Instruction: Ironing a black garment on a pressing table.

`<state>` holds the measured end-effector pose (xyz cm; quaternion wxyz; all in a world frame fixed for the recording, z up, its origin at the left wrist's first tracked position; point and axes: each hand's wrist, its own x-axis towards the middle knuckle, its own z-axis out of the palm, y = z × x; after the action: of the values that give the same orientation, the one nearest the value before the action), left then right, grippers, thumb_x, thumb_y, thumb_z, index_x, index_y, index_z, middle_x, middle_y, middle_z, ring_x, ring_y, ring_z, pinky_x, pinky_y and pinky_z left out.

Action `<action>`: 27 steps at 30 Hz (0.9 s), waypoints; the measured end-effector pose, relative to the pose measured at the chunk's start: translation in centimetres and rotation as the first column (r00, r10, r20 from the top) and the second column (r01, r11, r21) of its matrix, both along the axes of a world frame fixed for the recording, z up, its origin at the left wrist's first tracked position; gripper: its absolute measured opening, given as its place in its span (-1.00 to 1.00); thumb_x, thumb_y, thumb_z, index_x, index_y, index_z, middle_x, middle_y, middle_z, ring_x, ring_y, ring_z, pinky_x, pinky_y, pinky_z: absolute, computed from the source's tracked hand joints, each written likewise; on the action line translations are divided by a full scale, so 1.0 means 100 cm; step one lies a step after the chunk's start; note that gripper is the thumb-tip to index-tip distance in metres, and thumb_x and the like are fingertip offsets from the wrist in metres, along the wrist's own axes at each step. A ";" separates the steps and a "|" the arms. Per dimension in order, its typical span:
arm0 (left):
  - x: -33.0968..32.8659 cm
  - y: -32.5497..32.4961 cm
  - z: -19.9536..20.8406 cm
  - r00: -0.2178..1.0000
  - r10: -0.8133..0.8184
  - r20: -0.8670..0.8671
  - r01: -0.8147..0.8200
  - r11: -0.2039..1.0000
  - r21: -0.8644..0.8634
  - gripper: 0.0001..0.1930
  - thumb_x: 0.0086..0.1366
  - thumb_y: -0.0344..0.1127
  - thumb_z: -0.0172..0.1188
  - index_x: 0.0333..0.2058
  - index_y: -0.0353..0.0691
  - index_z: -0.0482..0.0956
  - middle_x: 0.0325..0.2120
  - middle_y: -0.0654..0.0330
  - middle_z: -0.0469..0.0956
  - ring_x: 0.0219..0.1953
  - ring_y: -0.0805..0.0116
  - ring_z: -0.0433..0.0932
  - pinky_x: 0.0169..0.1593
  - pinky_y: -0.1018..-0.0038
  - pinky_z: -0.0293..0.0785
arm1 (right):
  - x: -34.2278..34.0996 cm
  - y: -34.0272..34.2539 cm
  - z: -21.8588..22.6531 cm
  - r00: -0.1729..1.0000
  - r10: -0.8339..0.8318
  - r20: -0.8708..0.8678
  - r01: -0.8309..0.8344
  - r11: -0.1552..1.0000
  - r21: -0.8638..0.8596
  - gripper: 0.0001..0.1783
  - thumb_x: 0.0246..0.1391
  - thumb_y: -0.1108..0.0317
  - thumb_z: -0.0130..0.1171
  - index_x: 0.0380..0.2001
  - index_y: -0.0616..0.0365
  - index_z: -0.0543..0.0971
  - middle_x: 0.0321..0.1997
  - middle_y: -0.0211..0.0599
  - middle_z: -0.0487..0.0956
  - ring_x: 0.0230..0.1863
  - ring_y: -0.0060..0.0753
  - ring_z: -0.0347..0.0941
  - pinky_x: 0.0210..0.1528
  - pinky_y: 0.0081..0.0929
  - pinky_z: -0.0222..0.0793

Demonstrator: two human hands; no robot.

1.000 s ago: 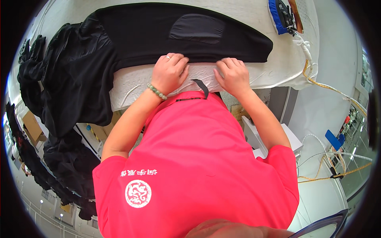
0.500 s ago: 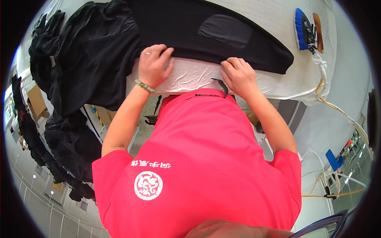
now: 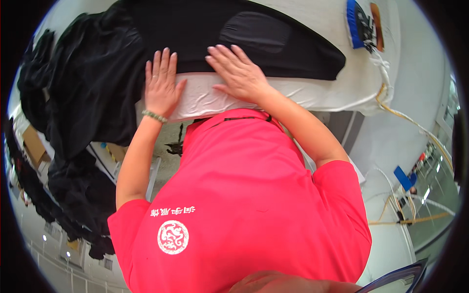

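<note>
Both hands lie flat and open: left hand [image 3: 160,85] and right hand [image 3: 238,73] press the black garment [image 3: 273,41] onto the white board [image 3: 303,95]. It looks mostly smoothed; the iron [image 3: 360,18], probably unused, sits well apart.

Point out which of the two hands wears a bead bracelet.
The left hand, flat on the black garment at the white board's edge; pale beads circle its wrist. The right hand has a bare wrist.

We see a pale grey floor [image 3: 386,141] below us, yellow cables [image 3: 415,127] trailing across it, a cardboard box [image 3: 33,145] at left, small ceiling-light reflections along the lower left
</note>
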<state>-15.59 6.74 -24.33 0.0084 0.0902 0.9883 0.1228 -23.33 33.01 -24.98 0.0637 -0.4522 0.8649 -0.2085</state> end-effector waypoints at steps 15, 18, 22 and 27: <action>-0.086 0.090 -0.017 0.977 -0.048 -0.208 0.060 0.997 0.051 -0.35 0.42 -0.07 0.12 0.45 0.10 0.20 0.48 0.17 0.11 0.51 0.09 0.06 0.49 0.06 -0.07 | -0.058 0.280 0.038 0.333 -0.727 0.601 0.905 0.426 0.014 -0.44 0.24 0.34 0.30 0.25 0.28 0.44 -0.04 -0.21 0.64 -0.04 -0.46 0.56 0.04 -0.47 0.48; -0.092 0.074 -0.028 0.975 0.092 -0.200 -0.099 0.995 -0.023 -0.34 0.44 0.00 0.10 0.45 0.12 0.19 0.49 0.17 0.10 0.51 0.10 0.04 0.50 0.06 -0.08 | -0.073 0.292 0.029 0.439 -0.625 0.646 0.719 0.675 0.164 -0.40 0.24 0.34 0.32 0.27 0.31 0.41 -0.15 -0.29 0.65 -0.14 -0.58 0.55 -0.07 -0.55 0.51; -0.089 0.136 -0.023 0.980 0.083 -0.181 -0.101 0.990 -0.094 -0.32 0.41 0.04 0.11 0.45 0.10 0.18 0.49 0.18 0.08 0.52 0.11 0.02 0.50 0.05 -0.09 | -0.062 0.291 0.065 0.360 -0.490 0.794 0.796 0.606 0.013 -0.42 0.24 0.35 0.31 0.26 0.34 0.42 -0.20 -0.33 0.63 -0.19 -0.63 0.53 -0.17 -0.62 0.51; -0.098 0.308 -0.011 0.981 -0.159 -0.111 0.168 0.982 0.084 -0.34 0.37 -0.01 0.16 0.39 -0.01 0.28 0.45 0.16 0.18 0.50 0.11 0.07 0.51 0.04 -0.10 | -0.051 0.298 0.040 0.298 -0.420 0.857 0.897 0.431 -0.100 -0.54 0.26 0.34 0.29 0.16 0.32 0.51 -0.29 -0.46 0.60 -0.28 -0.69 0.48 -0.24 -0.64 0.48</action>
<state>-25.34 37.57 -25.44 -0.0371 0.1777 0.9698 0.1627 -28.40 62.81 -21.00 0.1624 0.1067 0.7576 -0.6231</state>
